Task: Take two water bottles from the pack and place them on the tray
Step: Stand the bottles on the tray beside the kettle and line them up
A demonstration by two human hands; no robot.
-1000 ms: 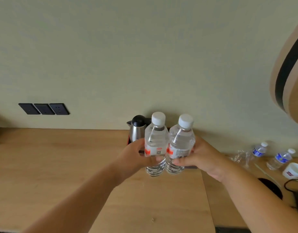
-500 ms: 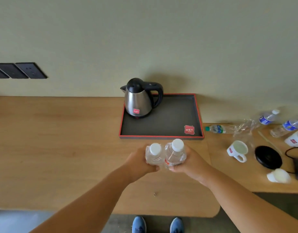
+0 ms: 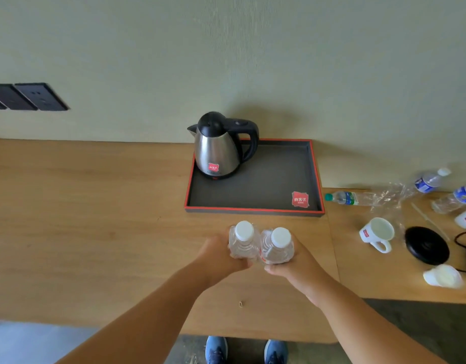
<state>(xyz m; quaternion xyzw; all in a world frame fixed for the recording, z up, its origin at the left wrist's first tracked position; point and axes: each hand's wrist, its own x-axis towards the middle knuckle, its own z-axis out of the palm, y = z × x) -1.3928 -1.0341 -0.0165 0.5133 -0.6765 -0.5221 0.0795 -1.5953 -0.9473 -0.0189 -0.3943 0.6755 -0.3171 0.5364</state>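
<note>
**Two bottles held side by side, short of the tray**

Head view. Your left hand [image 3: 218, 254] is wrapped around the left bottle [image 3: 243, 241], and your right hand [image 3: 295, 264] is wrapped around the right bottle [image 3: 278, 245]. Both bottles stand upright with white caps toward the camera, and their sides touch between your hands. You hold them above the wooden counter [image 3: 95, 219]; whether their bases rest on it cannot be told.

Just beyond your hands lies the tray [image 3: 253, 210], dark grey with a red rim; the bottles are on the near side of its front edge, not on it. On the tray's far left corner, beyond your left hand, stands a steel kettle [image 3: 218, 151] with a black lid and handle. The rest of the tray floor is bare apart from a red logo [image 3: 300, 199] at its near right corner.

To the right of your right hand lie a torn plastic wrap [image 3: 386, 197], a green-capped bottle [image 3: 343, 198] on its side, two blue-labelled bottles [image 3: 427, 181], a white mug [image 3: 377, 233] and a black kettle base [image 3: 426, 245]. Below your arms, blue shoes [image 3: 246, 350] show on the floor.
</note>
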